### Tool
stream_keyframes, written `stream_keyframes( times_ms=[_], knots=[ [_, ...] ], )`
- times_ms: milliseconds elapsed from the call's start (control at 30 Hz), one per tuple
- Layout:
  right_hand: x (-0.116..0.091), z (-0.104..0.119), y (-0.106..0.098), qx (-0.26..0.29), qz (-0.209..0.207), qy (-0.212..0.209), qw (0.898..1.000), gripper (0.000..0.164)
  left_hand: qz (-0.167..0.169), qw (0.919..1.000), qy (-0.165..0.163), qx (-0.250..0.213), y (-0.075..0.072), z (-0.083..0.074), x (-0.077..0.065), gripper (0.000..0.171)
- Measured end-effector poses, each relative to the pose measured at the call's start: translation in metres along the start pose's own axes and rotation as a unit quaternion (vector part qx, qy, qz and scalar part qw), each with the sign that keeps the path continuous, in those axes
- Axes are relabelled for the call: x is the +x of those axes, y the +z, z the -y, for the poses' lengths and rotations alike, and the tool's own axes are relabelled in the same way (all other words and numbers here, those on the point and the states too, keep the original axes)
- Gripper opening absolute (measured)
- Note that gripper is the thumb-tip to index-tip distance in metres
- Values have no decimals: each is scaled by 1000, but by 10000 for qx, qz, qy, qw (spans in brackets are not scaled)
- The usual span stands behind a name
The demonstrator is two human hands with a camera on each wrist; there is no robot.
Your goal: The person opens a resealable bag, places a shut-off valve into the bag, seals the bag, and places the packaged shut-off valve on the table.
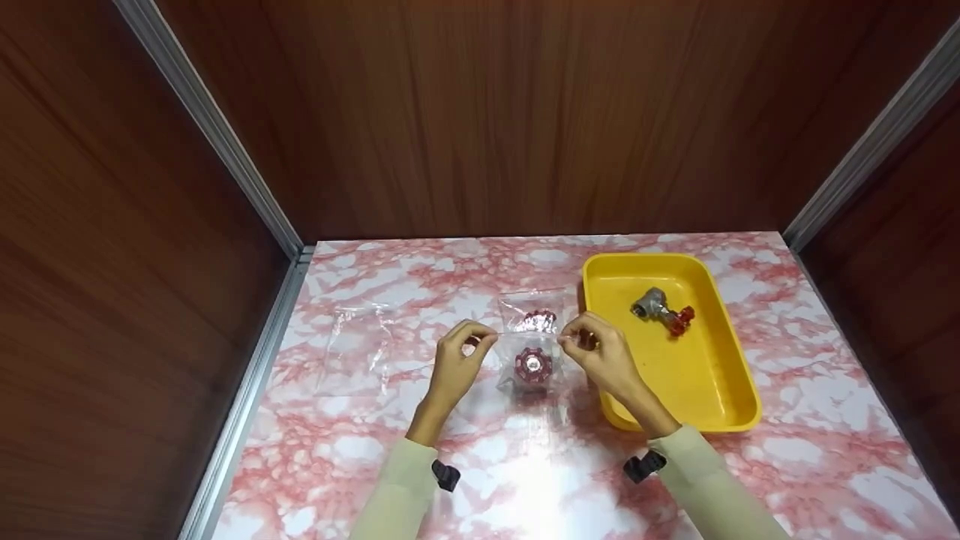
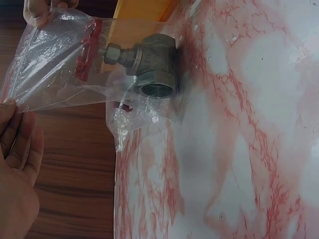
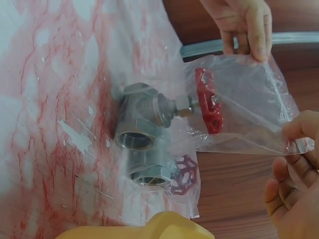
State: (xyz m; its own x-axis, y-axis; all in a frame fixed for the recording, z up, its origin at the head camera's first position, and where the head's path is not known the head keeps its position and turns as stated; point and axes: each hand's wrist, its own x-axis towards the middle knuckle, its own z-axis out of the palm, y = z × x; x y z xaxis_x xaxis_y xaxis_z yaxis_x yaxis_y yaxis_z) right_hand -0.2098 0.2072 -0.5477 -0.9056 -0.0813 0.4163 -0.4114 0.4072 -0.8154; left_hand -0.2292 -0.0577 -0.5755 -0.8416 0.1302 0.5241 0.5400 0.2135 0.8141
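Between my two hands stands a clear zip bag (image 3: 244, 94) with a metal valve (image 2: 152, 62) inside, its red handwheel (image 1: 533, 365) uppermost. My left hand (image 1: 456, 364) pinches one top corner of the bag between thumb and fingers. At the opposite corner, my right hand (image 1: 609, 366) pinches the zip edge the same way, so the top edge is stretched straight between them. The valve's body sits low in the bag, at the table. Just behind lies a second bag (image 1: 517, 301) holding another valve with a red handwheel (image 3: 184, 175).
A yellow tray (image 1: 686, 386) is close to my right hand, with a loose red-handled valve (image 1: 654, 304) in it. A flat clear bag (image 1: 354, 352) lies on the marbled table (image 1: 300, 457) at the left. Wooden panels (image 1: 480, 120) wall the back and sides.
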Motion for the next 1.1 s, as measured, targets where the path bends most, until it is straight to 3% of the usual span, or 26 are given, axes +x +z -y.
stream_keyframes(
  times_ms=[200, 300, 367, 767, 933, 1100],
  knots=[
    [-2, 1, -1, -60, -41, 566, 9984, 15, 58, 10000, -23, 17, 0, -1, 0, 5],
    [-3, -2, -6, 4, 78, 598, 9982, 15, 89, 9999, -37, 28, 0, -1, 1, 11],
    [-3, -2, -9, 8, 134, 625, 9980, 16, 36, 10000, -21, -3, 1, -1, 1, 7],
    [-5, -3, -12, 90, 151, 366, 9992, 13, -34, 10000, -28, -44, 2, -3, 0, 4],
    [-4, -4, -12, -47, 80, 41, 9999, 9, -3, 10000, 7, -86, 2, -2, 1, 8],
    [-3, -3, -13, -358, -19, 75, 9993, 7, -30, 9999, 45, -143, 2, -2, 2, 6]
  ],
)
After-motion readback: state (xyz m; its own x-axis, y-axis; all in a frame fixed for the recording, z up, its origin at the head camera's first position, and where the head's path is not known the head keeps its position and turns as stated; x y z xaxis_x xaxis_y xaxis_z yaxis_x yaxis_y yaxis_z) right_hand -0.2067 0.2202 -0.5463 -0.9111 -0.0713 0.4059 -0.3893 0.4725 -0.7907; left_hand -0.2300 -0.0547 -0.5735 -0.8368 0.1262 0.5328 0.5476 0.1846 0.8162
